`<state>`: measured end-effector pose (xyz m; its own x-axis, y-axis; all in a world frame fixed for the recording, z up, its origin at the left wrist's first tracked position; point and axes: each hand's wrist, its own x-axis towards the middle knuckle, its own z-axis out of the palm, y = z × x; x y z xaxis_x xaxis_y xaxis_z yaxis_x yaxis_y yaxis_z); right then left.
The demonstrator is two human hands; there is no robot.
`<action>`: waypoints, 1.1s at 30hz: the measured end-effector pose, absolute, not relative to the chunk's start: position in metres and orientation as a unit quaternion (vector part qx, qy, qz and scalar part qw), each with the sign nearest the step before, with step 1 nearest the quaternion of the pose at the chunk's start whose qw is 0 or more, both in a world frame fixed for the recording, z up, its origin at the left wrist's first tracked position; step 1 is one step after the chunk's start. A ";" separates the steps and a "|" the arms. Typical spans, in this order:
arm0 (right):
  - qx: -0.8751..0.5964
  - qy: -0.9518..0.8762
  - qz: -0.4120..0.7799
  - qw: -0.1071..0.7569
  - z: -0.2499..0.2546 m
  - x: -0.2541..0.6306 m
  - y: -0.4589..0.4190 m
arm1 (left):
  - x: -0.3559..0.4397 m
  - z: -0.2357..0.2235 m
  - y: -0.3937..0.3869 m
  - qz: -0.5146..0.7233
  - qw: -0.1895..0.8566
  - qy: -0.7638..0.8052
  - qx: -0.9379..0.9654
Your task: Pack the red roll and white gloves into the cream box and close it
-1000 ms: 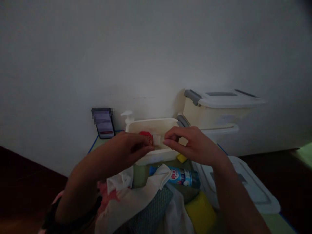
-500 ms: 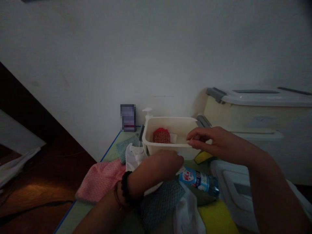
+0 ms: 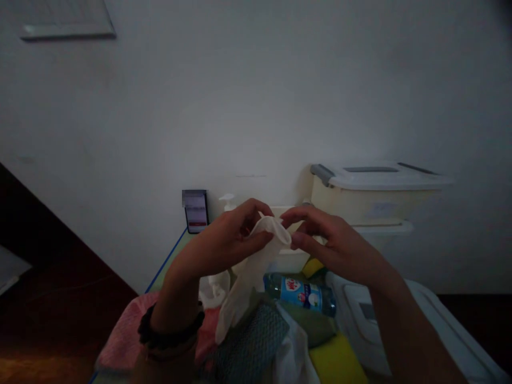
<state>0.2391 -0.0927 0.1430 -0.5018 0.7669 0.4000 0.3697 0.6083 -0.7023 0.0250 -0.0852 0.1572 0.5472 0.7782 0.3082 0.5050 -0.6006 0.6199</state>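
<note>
A thin white glove (image 3: pixel 253 277) hangs from my hands in front of the bin, its cuff at the top and its lower end dangling over the cloths. My left hand (image 3: pixel 240 234) is closed on one side of the cuff, thumb in front. At the cuff's other edge, my right hand (image 3: pixel 316 229) pinches with thumb and fingertips. The white bin (image 3: pixel 296 261) behind is mostly hidden by hands and glove. Below lies a blue-labelled detergent bottle (image 3: pixel 302 293) on its side.
A phone (image 3: pixel 197 213) leans against the wall beside a white pump bottle (image 3: pixel 227 200). A pink cloth (image 3: pixel 124 336), a grey-blue cloth (image 3: pixel 256 341) and a yellow cloth (image 3: pixel 338 362) lie in front. Lidded storage boxes (image 3: pixel 360 202) stand at right, near a grey-white lid (image 3: pixel 360 298).
My left hand has risen from the cloths, bringing up the white glove. My right hand has moved left from the bin's rim to the cuff. The view has shifted.
</note>
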 end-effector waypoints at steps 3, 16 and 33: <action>-0.329 -0.819 0.312 0.351 0.143 0.241 -0.093 | 0.027 0.155 -0.082 0.267 0.212 0.403 0.849; -0.345 -0.822 0.272 0.362 0.129 0.227 -0.081 | 0.028 0.151 -0.081 0.200 0.135 0.414 0.878; -0.328 -0.750 0.315 0.481 0.130 0.230 -0.085 | 0.027 0.155 -0.083 0.334 0.066 0.349 0.873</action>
